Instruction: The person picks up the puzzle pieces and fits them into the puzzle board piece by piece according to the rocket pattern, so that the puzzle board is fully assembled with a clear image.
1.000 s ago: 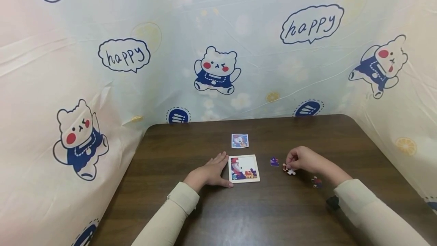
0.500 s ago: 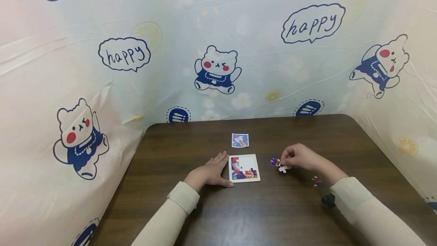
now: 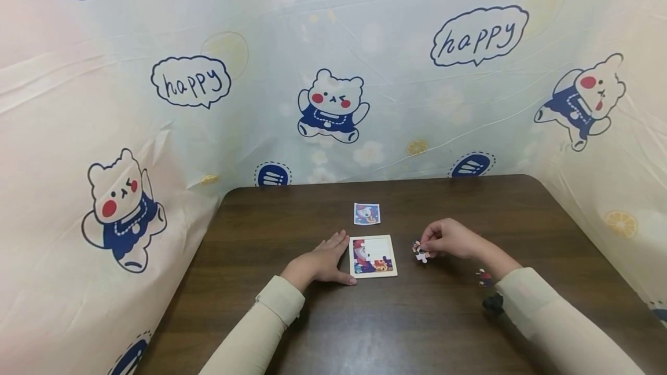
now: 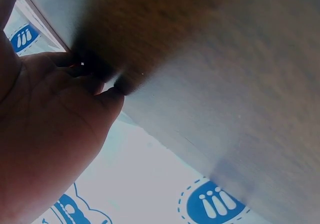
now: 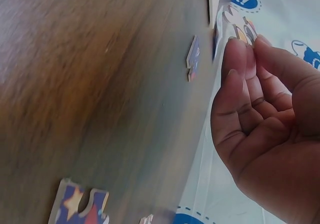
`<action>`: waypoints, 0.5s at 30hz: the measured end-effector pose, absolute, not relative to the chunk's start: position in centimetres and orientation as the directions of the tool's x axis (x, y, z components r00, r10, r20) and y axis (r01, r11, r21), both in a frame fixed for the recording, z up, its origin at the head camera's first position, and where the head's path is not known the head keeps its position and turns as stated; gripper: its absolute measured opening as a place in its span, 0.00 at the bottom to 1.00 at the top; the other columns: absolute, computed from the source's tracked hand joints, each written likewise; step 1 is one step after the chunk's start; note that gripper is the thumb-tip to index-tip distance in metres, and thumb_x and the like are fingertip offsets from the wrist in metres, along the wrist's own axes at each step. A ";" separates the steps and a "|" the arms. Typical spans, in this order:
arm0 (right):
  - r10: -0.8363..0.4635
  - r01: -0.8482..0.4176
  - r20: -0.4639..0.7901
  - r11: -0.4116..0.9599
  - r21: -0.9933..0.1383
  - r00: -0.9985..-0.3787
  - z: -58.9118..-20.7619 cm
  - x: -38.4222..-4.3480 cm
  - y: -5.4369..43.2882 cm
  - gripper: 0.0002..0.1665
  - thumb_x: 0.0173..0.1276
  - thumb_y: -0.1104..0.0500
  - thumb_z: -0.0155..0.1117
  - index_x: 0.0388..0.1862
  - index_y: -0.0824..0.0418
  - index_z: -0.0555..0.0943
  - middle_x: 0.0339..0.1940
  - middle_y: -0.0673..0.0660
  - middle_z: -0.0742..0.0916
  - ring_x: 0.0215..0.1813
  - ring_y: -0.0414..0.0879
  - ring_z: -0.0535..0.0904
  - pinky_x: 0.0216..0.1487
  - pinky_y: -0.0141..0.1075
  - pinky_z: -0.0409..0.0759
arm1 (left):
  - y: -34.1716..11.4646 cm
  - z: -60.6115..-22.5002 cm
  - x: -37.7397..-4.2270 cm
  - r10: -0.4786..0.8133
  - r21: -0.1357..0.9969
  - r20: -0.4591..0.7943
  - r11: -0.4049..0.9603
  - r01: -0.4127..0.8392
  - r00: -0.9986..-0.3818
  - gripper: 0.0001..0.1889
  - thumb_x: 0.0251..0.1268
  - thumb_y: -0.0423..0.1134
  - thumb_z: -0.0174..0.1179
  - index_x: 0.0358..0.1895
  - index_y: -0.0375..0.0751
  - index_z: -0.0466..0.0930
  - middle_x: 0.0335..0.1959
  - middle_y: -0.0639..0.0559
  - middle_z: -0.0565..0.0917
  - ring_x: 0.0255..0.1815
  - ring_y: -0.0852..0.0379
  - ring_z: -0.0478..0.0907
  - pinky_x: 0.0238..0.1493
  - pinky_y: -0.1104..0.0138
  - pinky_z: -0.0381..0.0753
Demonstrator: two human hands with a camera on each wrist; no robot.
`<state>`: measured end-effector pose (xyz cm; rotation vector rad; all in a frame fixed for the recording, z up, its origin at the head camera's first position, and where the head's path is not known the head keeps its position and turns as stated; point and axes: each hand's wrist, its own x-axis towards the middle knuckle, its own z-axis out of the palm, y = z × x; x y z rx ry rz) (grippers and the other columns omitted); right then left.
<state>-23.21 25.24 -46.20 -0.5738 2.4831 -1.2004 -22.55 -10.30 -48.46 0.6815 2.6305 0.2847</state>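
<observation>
My right hand pinches a jigsaw piece between thumb and fingertips, held above the table right of the puzzle frame. In the right wrist view this piece, partly white, sticks out past the fingertips. Flat on the table, my left hand spreads its fingers along the left edge of the pale square puzzle frame. Joined pieces fill the frame's left side and bottom; its upper right shows a white base. A purple piece lies on the table, mostly covered by the held piece in the head view.
Behind the frame lies a small picture card. Another loose piece rests near my right forearm, where a dark object shows at the cuff. In the right wrist view a star-patterned piece lies nearest. Printed cloth surrounds the brown table.
My right hand has moved left with the pinched jigsaw piece, which now overlaps the purple piece in the head view. My left hand has stayed by the frame.
</observation>
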 end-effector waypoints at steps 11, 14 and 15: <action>-0.494 -0.214 -0.103 0.544 -0.811 -0.863 -46.4 -23.6 24.1 0.07 0.68 0.59 0.68 0.35 0.62 0.83 0.26 0.57 0.87 0.30 0.51 0.83 0.29 0.43 0.82 | -10.2 -48.3 -22.5 0.500 0.284 -0.342 0.862 0.420 -0.796 0.61 0.52 0.71 0.65 0.80 0.41 0.44 0.82 0.46 0.42 0.81 0.49 0.38 0.77 0.53 0.47; -0.493 -0.204 -0.106 0.534 -0.820 -0.864 -46.4 -23.6 23.8 0.07 0.68 0.59 0.68 0.35 0.62 0.84 0.26 0.58 0.87 0.30 0.51 0.83 0.30 0.44 0.83 | -10.2 -48.3 -22.5 0.500 0.291 -0.343 0.861 0.417 -0.795 0.61 0.52 0.70 0.66 0.80 0.41 0.45 0.82 0.46 0.43 0.81 0.49 0.38 0.77 0.53 0.47; -0.494 -0.203 -0.107 0.532 -0.822 -0.863 -46.5 -23.6 23.7 0.07 0.69 0.59 0.68 0.36 0.62 0.84 0.26 0.58 0.87 0.30 0.51 0.84 0.30 0.44 0.83 | -10.2 -48.3 -22.6 0.501 0.291 -0.343 0.861 0.417 -0.795 0.61 0.52 0.70 0.66 0.80 0.41 0.45 0.82 0.46 0.43 0.81 0.49 0.38 0.77 0.53 0.47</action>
